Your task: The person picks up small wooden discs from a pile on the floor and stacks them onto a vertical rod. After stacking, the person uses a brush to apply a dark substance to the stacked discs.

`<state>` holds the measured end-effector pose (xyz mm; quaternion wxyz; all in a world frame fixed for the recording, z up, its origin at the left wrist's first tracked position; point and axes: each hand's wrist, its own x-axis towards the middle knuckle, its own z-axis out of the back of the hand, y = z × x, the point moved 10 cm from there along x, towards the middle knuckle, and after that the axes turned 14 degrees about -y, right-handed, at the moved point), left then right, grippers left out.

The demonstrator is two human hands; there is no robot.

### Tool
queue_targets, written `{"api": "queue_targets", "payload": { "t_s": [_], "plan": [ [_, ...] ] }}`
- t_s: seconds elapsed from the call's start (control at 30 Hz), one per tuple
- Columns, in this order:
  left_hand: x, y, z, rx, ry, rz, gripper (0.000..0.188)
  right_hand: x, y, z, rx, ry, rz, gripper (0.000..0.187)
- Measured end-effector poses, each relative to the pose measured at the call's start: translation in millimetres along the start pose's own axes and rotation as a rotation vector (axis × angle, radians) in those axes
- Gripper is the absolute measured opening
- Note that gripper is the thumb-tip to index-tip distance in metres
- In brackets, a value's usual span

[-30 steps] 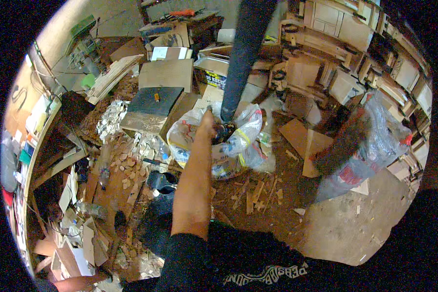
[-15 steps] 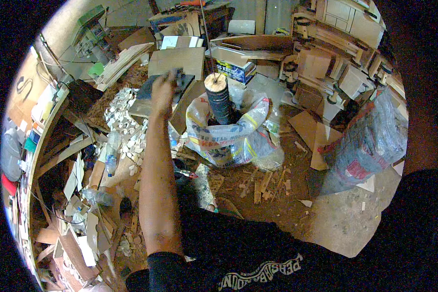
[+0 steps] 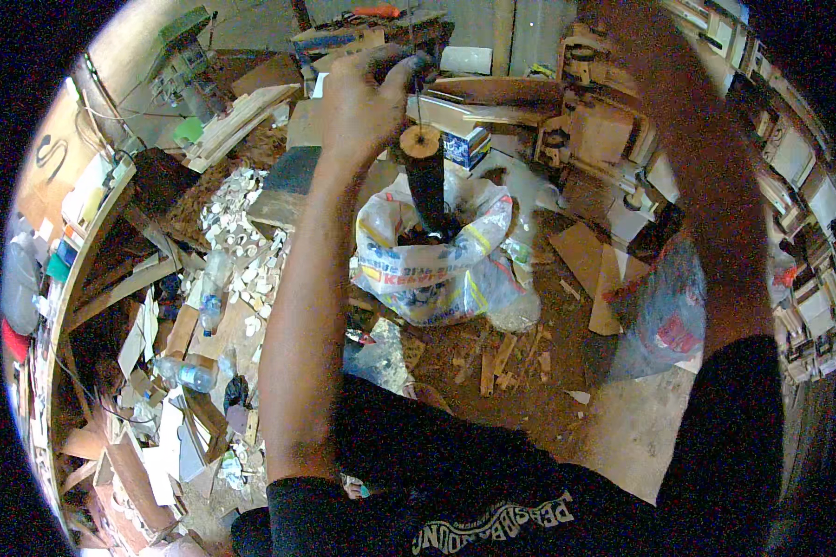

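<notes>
My left hand is raised beside a thin upright rod, its fingers closed at the rod. A small dark piece shows at the fingertips; its kind is unclear. Below, the rod meets the pale round wooden top of a black ridged cylinder. This cylinder stands slightly tilted in the open mouth of a printed white plastic sack. My right forearm reaches up on the right side, and its hand lies beyond the top edge. A dark flat board lies left of the sack.
Pale scraps and clear plastic bottles litter the floor at left. A wrapped grey plastic bundle stands at right. Wooden shelving and a boxed carton are behind. A long bench edge runs along the left.
My left hand has risen from above the dark board and moved right to the rod. My right forearm has come into view, raised. The cylinder and rod now stand more upright.
</notes>
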<state>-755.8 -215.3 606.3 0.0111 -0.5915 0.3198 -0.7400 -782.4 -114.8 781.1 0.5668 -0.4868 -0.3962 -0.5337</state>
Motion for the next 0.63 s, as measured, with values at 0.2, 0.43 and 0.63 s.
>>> {"api": "queue_targets", "payload": {
  "t_s": [0.2, 0.43, 0.63],
  "plan": [
    [-3, 25, -1, 0.092, -0.076, 0.08, 0.019, -84, -22, -44, -0.053, 0.234, -0.113, 0.051],
    [-137, 241, 25, 0.684, 0.123, 0.414, 0.064, -117, -56, -55, 0.633, 0.217, -0.605, 0.044],
    [-320, 376, -11, 0.4, 0.518, 1.161, 0.088, -139, -69, -34, 0.149, -0.263, -0.417, 0.045]
  ]
}}
